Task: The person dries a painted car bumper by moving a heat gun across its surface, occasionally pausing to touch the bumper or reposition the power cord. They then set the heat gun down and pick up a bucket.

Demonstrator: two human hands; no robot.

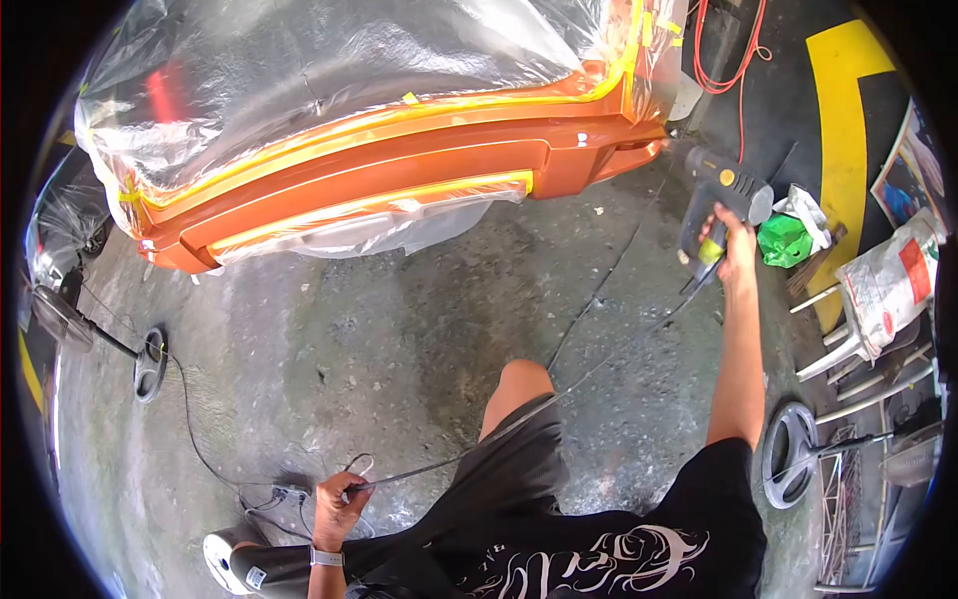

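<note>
My right hand (735, 242) is wrapped round the handle of a dark heat gun (733, 185). Its nozzle points left at the right end of an orange car bumper (399, 150), a small distance away. Down at the lower left, my left hand (339, 504) pinches the black power cord (439, 464), which runs up across my leg to the heat gun. A thin loop of the cord stands out beyond those fingers. Yellow masking tape (369, 120) edges the bumper, and clear plastic sheeting (329, 60) covers the car above it.
A power strip (289, 492) with several cords lies on the floor beside my left hand. Stands with round bases (150, 364) (791, 454) are at both sides. A green bag (785, 240) and a white stool (883, 295) are at right. An orange hose (714, 80) coils at the top.
</note>
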